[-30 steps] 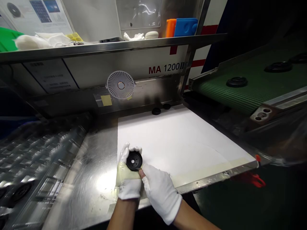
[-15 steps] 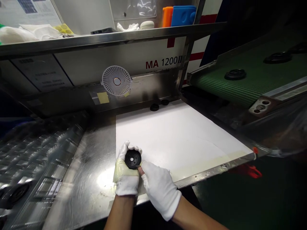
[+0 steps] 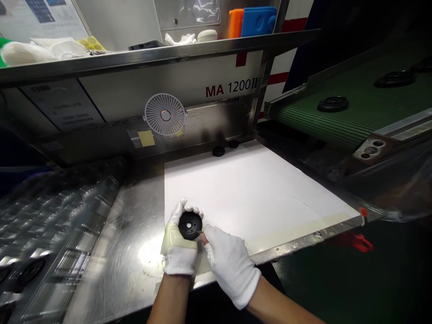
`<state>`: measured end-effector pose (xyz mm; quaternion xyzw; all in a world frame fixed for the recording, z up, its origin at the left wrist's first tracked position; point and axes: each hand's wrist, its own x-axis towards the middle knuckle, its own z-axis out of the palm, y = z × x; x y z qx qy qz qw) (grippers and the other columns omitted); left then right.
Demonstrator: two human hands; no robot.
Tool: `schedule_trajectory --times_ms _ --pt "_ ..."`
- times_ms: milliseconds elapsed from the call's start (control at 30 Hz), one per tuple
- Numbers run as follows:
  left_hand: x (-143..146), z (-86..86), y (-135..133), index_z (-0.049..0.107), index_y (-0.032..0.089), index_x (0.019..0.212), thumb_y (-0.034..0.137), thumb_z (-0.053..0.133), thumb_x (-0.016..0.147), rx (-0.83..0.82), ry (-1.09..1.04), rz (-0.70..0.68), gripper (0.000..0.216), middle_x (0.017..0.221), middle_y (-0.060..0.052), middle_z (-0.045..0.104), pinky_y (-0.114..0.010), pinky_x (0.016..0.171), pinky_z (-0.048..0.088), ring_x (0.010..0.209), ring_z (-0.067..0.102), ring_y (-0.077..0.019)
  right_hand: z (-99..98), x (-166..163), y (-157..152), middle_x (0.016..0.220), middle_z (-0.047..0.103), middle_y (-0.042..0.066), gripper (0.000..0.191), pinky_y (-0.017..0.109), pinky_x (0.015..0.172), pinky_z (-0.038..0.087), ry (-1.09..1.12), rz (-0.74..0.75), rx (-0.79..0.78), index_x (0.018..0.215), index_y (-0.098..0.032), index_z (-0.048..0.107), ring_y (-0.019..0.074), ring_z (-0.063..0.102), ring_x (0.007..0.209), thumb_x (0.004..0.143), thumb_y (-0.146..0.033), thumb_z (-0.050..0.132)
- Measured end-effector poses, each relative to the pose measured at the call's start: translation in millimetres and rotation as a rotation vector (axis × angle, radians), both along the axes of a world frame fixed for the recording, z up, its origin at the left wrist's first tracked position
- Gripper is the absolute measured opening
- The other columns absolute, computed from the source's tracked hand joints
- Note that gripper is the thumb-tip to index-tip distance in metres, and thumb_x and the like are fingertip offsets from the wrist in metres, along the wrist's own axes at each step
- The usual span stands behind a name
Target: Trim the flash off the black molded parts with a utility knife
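Observation:
In my gloved left hand (image 3: pixel 178 247) lies a round black plastic wheel-like part (image 3: pixel 190 225), its recessed face with a central hole turned up. The fingers curl around its far rim. My gloved right hand (image 3: pixel 227 261) is closed at the part's lower right edge, with a bare thumb tip showing through the glove. A thin, blade-like tool (image 3: pixel 199 231) pokes out from its fingertips onto the part's rim; the rest of it is hidden in the fist. Both hands are above the near left corner of a white sheet (image 3: pixel 256 193).
Two black parts, one a round piece (image 3: pixel 218 151), sit at the sheet's back edge. Clear plastic trays (image 3: pixel 60 216) stand at left, with black parts in the near one. A green conveyor (image 3: pixel 320 123) carries black discs at right. A fan (image 3: pixel 165 114) is behind, below a metal shelf (image 3: pixel 202 48).
The view has shifted slightly. Both hands keep their hold, and the right fingertips stay at the lower right rim of the black part, which is tilted a little differently.

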<state>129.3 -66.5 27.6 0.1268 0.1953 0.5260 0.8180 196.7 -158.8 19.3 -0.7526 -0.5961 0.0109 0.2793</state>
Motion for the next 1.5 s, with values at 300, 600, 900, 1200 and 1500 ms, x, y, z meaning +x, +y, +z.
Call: schedule_trajectory --times_ms 300,600,900,1200,1500 --pt "-13.0 9.0 -10.8 0.060 0.013 0.106 0.016 0.051 0.074 -0.019 0.068 -0.172 0.033 0.083 -0.011 0.062 -0.036 0.068 0.054 0.078 0.061 -0.0220 0.2 9.0 -1.8 0.075 0.061 -0.003 0.014 0.030 0.057 0.026 0.010 0.004 0.015 0.084 -0.025 0.052 0.0162 0.057 0.065 0.093 -0.026 0.041" --pt "-5.8 0.8 -12.4 0.061 0.017 0.095 0.011 0.058 0.075 0.043 0.035 0.047 0.021 0.078 -0.002 0.059 -0.030 0.079 0.051 0.075 0.059 -0.0130 -0.1 -3.1 -5.9 0.071 0.061 -0.003 0.013 0.029 0.054 0.026 0.050 0.025 -0.013 0.082 -0.024 0.052 0.0159 0.056 0.062 0.090 -0.023 0.042" --pt "-9.0 5.1 -13.0 0.063 0.015 0.086 0.014 0.057 0.074 -0.018 0.085 -0.098 0.013 0.068 -0.004 0.058 -0.028 0.062 0.052 0.065 0.058 -0.0152 -3.4 9.3 -7.3 0.067 0.059 -0.003 0.017 0.030 0.054 0.027 0.049 -0.031 -0.009 0.080 -0.024 0.052 0.0160 0.055 0.058 0.091 -0.025 0.040" --pt "-1.1 -1.3 -16.1 0.062 0.018 0.093 0.014 0.060 0.073 0.044 0.081 0.086 0.021 0.075 -0.002 0.059 -0.032 0.079 0.053 0.073 0.060 -0.0135 -4.9 -4.1 -10.1 0.065 0.058 -0.004 0.018 0.028 0.053 0.026 0.125 0.037 0.003 0.075 -0.024 0.049 0.0146 0.054 0.059 0.090 -0.024 0.039" --pt "-8.3 13.4 -18.8 0.062 0.015 0.096 0.021 0.059 0.071 0.013 0.131 -0.122 0.026 0.073 -0.005 0.060 -0.036 0.068 0.054 0.070 0.061 -0.0186 1.5 15.2 -9.2 0.069 0.057 -0.004 0.019 0.028 0.055 0.028 0.164 -0.003 0.025 0.082 -0.025 0.051 0.0148 0.053 0.060 0.093 -0.028 0.036"
